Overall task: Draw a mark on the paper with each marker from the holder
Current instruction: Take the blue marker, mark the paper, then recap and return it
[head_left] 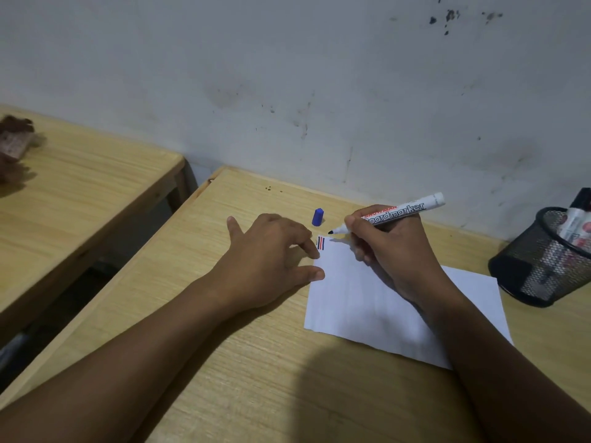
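Paper [367, 302] lies on wooden desk [256, 362] against wall [287, 75].

The paper [377, 302] is lying on the desk [243, 362]; the right hand [393, 251] is resting on it and gripping an uncapped marker [388, 215], tip hanging just above the paper's far left corner; the left hand [271, 260] is pressing fingertips [315, 275] on the paper's left edge, beside short marks [320, 243]; a blue cap [318, 217] is standing just beyond the paper; a mesh holder [540, 260] with markers is sitting right of the paper.
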`<state>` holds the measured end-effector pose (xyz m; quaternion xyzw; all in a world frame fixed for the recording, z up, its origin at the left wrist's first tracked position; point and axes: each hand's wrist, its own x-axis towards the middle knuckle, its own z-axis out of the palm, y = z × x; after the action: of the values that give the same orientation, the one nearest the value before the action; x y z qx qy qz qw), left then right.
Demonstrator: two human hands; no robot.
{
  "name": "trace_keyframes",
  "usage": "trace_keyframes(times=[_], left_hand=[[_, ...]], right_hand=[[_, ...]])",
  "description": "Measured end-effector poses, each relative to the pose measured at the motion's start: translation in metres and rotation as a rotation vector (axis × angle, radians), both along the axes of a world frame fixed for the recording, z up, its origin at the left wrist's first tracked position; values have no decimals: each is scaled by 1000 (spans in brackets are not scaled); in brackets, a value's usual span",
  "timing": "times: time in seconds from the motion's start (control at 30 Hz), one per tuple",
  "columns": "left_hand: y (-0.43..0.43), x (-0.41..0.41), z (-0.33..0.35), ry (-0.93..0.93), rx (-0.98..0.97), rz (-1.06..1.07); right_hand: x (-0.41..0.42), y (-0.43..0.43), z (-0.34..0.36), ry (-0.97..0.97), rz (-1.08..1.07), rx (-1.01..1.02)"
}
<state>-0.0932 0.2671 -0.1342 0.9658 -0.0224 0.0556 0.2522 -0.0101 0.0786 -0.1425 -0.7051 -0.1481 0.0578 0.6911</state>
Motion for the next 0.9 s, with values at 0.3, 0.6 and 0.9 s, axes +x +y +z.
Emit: trace_keyframes(times=[0.3, 0.6, 0.9], left_hand=[[-4, 26, 14, 93, -188, 165], [-18, 50, 59, 37, -276, 264], [-90, -14, 155, -66, -712, -220]], right_hand=[[-7, -15, 55, -92, -140, 245], [-42, -57, 94, -112, -214, 186], [-89, -99, 157, -193, -264, 232]])
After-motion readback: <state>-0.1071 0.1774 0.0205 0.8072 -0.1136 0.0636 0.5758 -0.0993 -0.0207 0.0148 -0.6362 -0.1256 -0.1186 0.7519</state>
